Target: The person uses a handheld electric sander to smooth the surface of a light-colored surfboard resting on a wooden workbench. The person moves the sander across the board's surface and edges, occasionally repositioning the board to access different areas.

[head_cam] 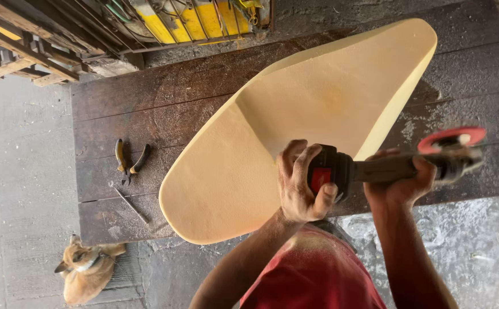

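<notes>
The big foam slab (295, 131) blocks most of my table (146, 103); bare boards stay open left, except the pliers (130, 160) and a nail (130, 205).

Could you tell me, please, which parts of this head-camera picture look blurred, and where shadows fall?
Head view: the red disc of the grinder is smeared by motion, while the foam block and pliers stay sharp. The foam casts a soft shadow on the wooden bench; light is even, without glare. Left hand and right hand are crisp.
</notes>
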